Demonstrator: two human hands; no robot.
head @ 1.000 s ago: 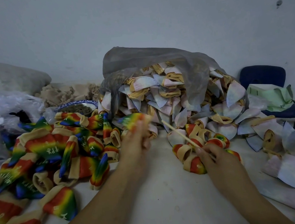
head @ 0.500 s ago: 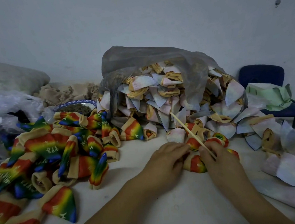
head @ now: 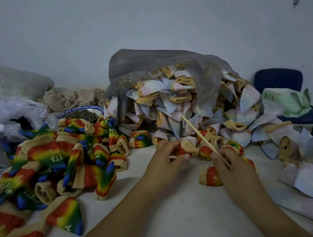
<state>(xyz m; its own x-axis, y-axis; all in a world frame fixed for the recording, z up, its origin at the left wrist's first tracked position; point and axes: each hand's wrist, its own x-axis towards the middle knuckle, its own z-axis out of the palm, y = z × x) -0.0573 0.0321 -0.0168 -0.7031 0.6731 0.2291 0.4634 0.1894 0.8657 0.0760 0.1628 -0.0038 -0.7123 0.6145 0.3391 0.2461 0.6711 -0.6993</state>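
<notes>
A left hand pinches a small fabric cone, red with a tan cuff, between thumb and fingertips just above the white table, while the right hand, just beside it, curls its fingers round the near end of a thin wooden stick that slants up and away toward the far pile. The cone sits at the centre of the scene, between the two hands and clear of the heaps around it. To the left lies a spread of finished rainbow pieces; behind, pale inside-out pieces spill from a grey plastic bag, with a patterned bowl at far left and a blue chair at far right. The risk from here appears to be the stick: pushed too hard into the cone, it could pierce the tip or split a seam, and a light pinch on the cuff could let the piece slide off.
</notes>
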